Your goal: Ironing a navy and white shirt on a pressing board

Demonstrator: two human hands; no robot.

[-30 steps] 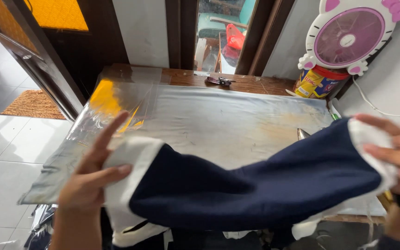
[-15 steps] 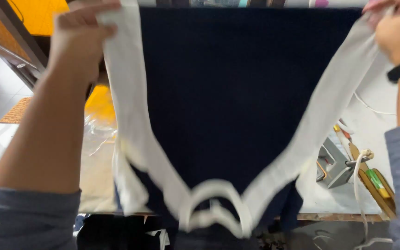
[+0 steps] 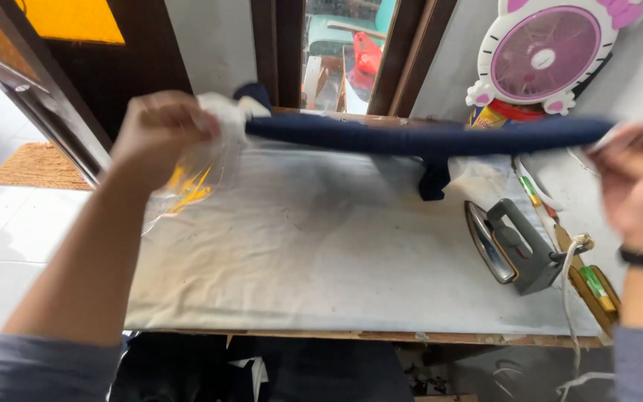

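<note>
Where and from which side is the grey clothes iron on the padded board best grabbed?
Probably by the grey clothes iron's raised handle, coming from above on the right-hand side: it lies tilted on its side near the cloth-covered ironing board's right edge, handle facing right, soleplate facing left.

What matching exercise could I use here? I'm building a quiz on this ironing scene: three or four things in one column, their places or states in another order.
Things:
1. navy garment
2. iron
3. pink fan
4. woven mat

Places or states:
A. on the floor, left of the table
B. stretched between the left hand and right hand
C. against the wall, upper right
D. tipped on its side at the table's right end

Pairs: 1-B, 2-D, 3-C, 4-A
</note>
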